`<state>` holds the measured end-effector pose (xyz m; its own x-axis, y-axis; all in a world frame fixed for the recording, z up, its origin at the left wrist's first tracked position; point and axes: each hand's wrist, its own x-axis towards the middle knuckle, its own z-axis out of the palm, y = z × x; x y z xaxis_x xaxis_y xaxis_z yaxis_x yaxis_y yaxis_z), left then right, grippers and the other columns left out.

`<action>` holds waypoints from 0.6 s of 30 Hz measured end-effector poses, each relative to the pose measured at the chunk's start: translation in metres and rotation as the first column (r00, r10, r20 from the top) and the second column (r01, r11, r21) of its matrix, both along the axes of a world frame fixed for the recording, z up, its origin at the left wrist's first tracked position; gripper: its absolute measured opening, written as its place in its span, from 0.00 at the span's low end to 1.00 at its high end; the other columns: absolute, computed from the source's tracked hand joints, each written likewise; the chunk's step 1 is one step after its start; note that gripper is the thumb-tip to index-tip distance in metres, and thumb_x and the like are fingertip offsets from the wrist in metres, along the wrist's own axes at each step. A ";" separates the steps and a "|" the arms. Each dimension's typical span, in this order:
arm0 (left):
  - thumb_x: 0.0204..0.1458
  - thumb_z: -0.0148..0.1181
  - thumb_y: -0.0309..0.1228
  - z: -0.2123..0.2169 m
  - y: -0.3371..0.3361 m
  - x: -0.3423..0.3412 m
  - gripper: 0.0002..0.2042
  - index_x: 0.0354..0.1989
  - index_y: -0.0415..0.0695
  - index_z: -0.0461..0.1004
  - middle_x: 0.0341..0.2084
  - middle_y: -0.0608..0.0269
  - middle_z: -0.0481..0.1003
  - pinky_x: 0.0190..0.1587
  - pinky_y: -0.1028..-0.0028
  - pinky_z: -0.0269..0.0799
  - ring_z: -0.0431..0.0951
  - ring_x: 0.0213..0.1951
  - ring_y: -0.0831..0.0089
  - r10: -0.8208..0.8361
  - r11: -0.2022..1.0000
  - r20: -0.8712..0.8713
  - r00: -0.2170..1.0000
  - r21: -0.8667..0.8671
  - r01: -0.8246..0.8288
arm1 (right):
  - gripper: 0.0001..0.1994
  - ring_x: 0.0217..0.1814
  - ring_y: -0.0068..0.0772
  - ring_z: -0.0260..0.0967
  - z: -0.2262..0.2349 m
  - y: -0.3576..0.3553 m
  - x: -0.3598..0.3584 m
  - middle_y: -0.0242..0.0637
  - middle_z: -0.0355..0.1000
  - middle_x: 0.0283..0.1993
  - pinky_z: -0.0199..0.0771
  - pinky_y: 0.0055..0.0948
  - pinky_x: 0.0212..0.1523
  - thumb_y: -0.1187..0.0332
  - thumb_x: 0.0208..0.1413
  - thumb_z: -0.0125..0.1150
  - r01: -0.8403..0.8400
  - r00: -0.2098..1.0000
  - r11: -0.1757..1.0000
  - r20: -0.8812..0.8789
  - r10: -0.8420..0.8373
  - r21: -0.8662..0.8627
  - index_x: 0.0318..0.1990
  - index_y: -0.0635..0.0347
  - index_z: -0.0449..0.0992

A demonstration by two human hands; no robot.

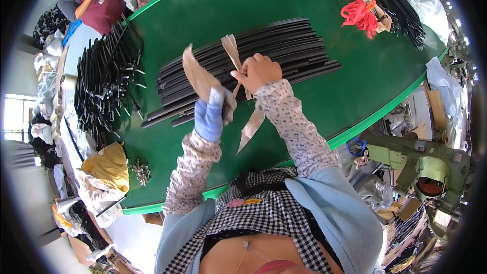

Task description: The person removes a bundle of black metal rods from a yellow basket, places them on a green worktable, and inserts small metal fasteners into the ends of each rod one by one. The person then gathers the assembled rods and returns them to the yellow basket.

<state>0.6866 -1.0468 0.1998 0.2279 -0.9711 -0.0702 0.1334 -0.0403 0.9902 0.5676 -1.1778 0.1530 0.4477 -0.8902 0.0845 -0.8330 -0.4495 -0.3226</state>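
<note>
A bundle of long black strips (264, 56) lies across the green table (213, 0). My left hand (210, 111), in a blue and grey glove, grips one end of a brown paper strip (195, 71) that curls upward. My bare right hand (257, 71) is closed on another brown paper strip (234, 50) that crosses the bundle, and its tail (252, 128) hangs down toward the table's near edge. Both hands hover just over the near side of the bundle.
A second heap of black rods with metal ends (104, 78) lies at the left. Red cords (359, 14) and more black strips (390, 5) are at the far right. Another person (91, 0) is at the far left. A green machine (431, 165) stands right. Small metal parts (141, 171) lie beside a yellow bag (109, 165).
</note>
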 end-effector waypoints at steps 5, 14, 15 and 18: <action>0.61 0.47 0.58 -0.026 0.036 -0.008 0.29 0.29 0.41 0.74 0.15 0.69 0.70 0.22 0.81 0.62 0.69 0.18 0.80 0.079 0.991 -0.101 0.992 0.117 -0.067 | 0.13 0.44 0.39 0.74 0.003 -0.024 0.001 0.34 0.74 0.37 0.74 0.39 0.45 0.54 0.55 0.61 -0.155 0.986 0.936 0.101 0.129 0.316 0.32 0.53 0.78; 0.62 0.43 0.59 -0.035 0.060 -0.016 0.34 0.38 0.33 0.75 0.28 0.58 0.77 0.38 0.75 0.75 0.77 0.30 0.72 -0.015 0.999 0.125 0.992 0.041 0.010 | 0.16 0.41 0.43 0.78 0.025 -0.038 0.017 0.41 0.78 0.37 0.78 0.40 0.43 0.55 0.58 0.57 -0.220 0.931 0.947 -0.238 0.276 0.235 0.39 0.58 0.81; 0.60 0.47 0.59 -0.035 0.060 -0.018 0.33 0.36 0.34 0.75 0.28 0.57 0.78 0.38 0.74 0.73 0.77 0.30 0.72 -0.043 0.998 0.120 0.992 0.043 0.038 | 0.16 0.40 0.43 0.78 0.027 -0.040 0.020 0.41 0.79 0.36 0.78 0.40 0.43 0.56 0.58 0.57 -0.246 0.913 0.934 -0.262 0.314 0.260 0.38 0.59 0.81; 0.61 0.47 0.57 -0.031 0.062 -0.033 0.32 0.37 0.32 0.74 0.29 0.56 0.78 0.38 0.74 0.74 0.77 0.30 0.72 -0.079 0.997 0.161 0.984 0.029 0.075 | 0.15 0.38 0.44 0.77 0.011 -0.044 0.022 0.40 0.79 0.34 0.77 0.40 0.43 0.56 0.54 0.56 -0.265 0.934 0.938 -0.182 0.307 0.223 0.32 0.58 0.81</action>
